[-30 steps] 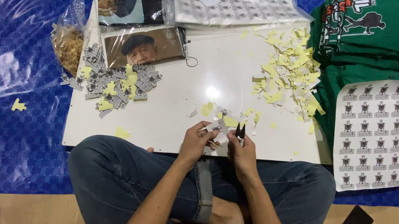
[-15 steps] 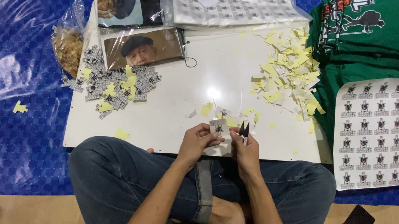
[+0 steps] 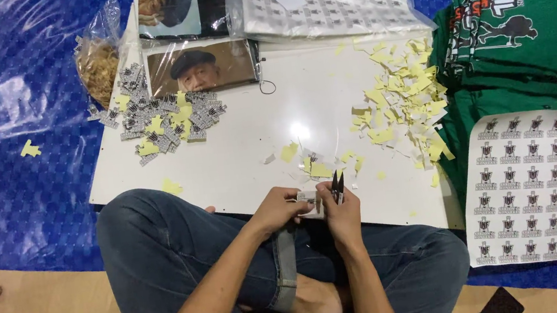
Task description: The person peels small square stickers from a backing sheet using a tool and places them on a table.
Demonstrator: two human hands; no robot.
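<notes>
Here, left hand (image 3: 276, 210) pinching a small sticker strip (image 3: 307, 197), long axis crosswise, at the white board's (image 3: 243, 153) near edge; right hand (image 3: 342, 213) closed around black snips (image 3: 337, 186), blades pointing away toward yellow scraps (image 3: 401, 97).

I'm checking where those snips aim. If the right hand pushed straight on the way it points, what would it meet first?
The right hand points its snips up the board. First in line, probably, are the yellow scraps just beyond the tips; depth is unclear.
</notes>
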